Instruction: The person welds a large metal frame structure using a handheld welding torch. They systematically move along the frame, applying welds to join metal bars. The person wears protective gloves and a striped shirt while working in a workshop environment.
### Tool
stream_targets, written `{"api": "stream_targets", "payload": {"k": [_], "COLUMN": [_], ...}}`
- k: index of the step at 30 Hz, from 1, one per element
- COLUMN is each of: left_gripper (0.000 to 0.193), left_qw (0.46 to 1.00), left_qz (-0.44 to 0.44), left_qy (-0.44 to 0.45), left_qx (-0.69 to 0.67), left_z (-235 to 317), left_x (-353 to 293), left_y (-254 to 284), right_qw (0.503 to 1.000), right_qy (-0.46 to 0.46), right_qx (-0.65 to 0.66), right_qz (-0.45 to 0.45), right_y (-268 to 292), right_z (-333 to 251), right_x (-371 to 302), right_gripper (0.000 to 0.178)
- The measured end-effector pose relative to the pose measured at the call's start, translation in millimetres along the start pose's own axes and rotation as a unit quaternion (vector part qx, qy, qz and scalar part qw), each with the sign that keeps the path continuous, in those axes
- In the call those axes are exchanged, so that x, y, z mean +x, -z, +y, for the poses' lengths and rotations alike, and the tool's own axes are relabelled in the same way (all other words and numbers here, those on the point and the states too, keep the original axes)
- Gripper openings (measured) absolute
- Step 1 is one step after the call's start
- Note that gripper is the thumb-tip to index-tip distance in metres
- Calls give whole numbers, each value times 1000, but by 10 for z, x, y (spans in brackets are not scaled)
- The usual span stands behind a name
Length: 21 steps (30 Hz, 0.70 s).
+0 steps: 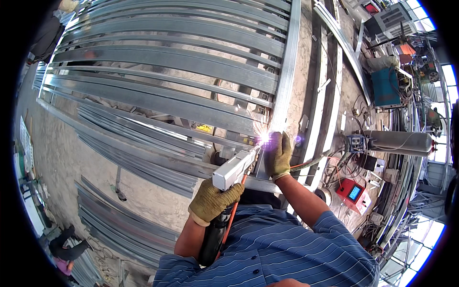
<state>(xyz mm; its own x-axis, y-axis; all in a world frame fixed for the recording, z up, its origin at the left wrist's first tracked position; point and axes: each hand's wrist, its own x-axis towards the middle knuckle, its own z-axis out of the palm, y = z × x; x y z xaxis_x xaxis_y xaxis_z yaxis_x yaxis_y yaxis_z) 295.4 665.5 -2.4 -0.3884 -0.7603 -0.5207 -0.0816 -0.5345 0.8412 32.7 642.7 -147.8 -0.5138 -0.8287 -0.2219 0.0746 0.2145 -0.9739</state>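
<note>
My gloved left hand (215,201) is closed round the rear of a handheld welding gun (234,170), a boxy silver body with a black hose and an orange line trailing beneath. At the gun's nozzle a bright white-purple arc throws sparks onto a joint where a slat meets the side rail of a galvanized steel frame (167,98). Beside that arc, my gloved right hand (278,155) is closed over the steel side rail (285,91), its fingers curled and partly lost in the purple glare. What lies under its palm is hidden.
Loose steel profiles (129,220) lie on the floor at left. To the right are a red box with a lit screen (354,193), a grey gas cylinder (401,142), a teal machine (386,87) and tangled cables. Another person (67,248) is at lower left, and one more at upper left.
</note>
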Motion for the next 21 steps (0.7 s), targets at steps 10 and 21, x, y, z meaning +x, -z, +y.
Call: {"api": "stream_targets", "payload": {"k": [10, 21], "left_gripper": [45, 42], "left_qw": [998, 999], "left_qz": [18, 18], "left_qy": [-32, -29], "left_qx": [59, 13], "left_z": [-134, -129], "left_x": [-33, -45], "left_y": [-16, -44], "right_qw": [997, 995], "right_qy": [15, 35], "right_qx": [-75, -88], "right_qz": [1, 28], "right_y": [-1, 49], "right_z": [-22, 165], "right_x": [3, 47], "right_gripper": [33, 49]}}
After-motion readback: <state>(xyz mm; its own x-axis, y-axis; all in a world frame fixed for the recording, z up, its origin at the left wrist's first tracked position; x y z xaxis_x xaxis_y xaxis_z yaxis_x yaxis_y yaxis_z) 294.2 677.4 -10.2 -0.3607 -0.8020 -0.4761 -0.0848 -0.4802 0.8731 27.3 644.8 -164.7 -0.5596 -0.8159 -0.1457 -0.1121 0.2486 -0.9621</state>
